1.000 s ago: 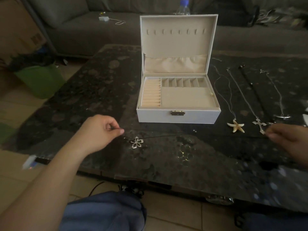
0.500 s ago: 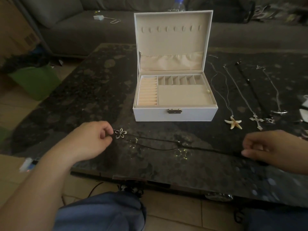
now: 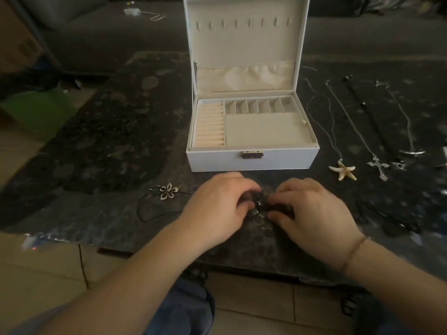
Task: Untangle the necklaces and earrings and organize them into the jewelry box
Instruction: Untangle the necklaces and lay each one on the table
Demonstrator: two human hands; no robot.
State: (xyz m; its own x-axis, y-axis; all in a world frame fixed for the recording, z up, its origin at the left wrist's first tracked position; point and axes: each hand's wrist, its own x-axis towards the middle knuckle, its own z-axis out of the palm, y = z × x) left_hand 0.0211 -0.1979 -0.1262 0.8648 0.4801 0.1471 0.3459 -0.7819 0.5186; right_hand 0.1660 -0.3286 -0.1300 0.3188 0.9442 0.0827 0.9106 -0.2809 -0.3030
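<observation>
A white jewelry box (image 3: 251, 160) stands open on the dark table (image 3: 108, 131), its cream compartments bare. In front of it my left hand (image 3: 217, 201) and my right hand (image 3: 312, 211) meet, fingers curled and pinching a small dark knot of black cord (image 3: 258, 204) between them. The cord runs left to a silver flower pendant (image 3: 168, 191) lying on the table. Right of the box lie a starfish necklace (image 3: 343, 171), a cross necklace (image 3: 378, 165), a black cord necklace (image 3: 370, 117) and a silver-bar necklace (image 3: 412, 152), laid out straight.
More dark cord (image 3: 387, 218) lies in a heap at the right near the table's front edge. A grey sofa (image 3: 96, 39) stands behind the table, a green bin (image 3: 36, 112) on the floor at the left. My knees are under the front edge.
Both hands moved inward from the cord's ends and now meet in front of the box. My left hand let go of the flower pendant, which lies on the table at the left.
</observation>
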